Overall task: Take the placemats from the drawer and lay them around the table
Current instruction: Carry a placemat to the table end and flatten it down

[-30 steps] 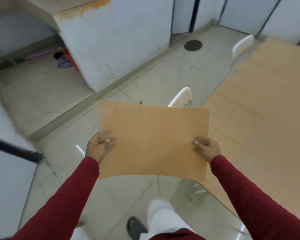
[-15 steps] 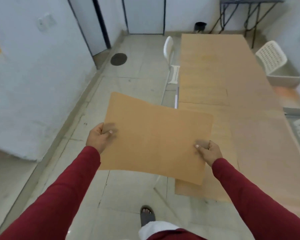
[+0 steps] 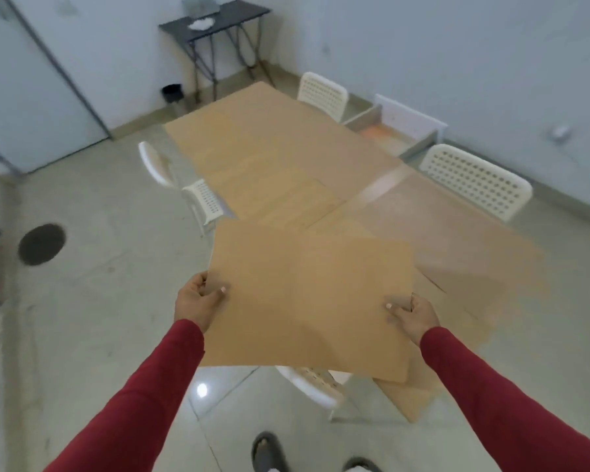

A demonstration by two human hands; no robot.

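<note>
A tan rectangular placemat [image 3: 307, 298] is held flat in front of me, over the near corner of the long wooden table [image 3: 286, 155]. My left hand [image 3: 198, 298] grips its left edge, thumb on top. My right hand [image 3: 411, 315] grips its right edge the same way. An open white drawer [image 3: 395, 131] with an orange bottom sits beyond the table's right side, by the wall. I cannot tell how many mats are in the held sheet.
White perforated chairs stand around the table: one at the left [image 3: 201, 199], one at the far right [image 3: 324, 93], one at the right [image 3: 477, 182], one under the mat [image 3: 314, 386]. A dark side table [image 3: 215, 22] stands by the far wall. A round floor drain [image 3: 41, 243] lies left.
My view has swung right, from the wall and floor toward the table, which now lies ahead. The placemat stays gripped in both hands and is now over the table's near corner.
</note>
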